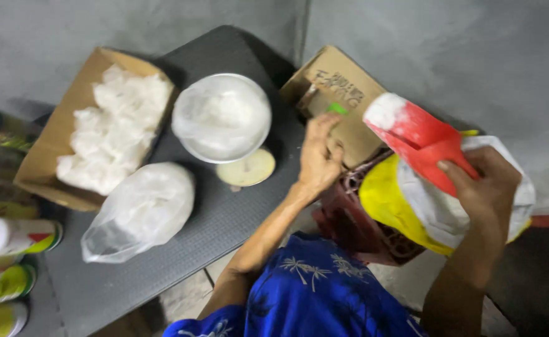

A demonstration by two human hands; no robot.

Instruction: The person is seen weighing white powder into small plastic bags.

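My right hand grips a red plastic scoop dusted with white powder, held over a yellow-and-white sack that sits in a dark red crate. My left hand reaches forward to a cardboard box and pinches a small green thing at its flap; whether it is held or just touched is unclear. A metal scale pan lined with a clear plastic bag of white powder stands on the dark table, over a pale yellow dial.
A clear bag of white powder lies on the table's left part. An open cardboard box holds several small white bags. Spray cans lie along the left edge. Grey walls stand behind.
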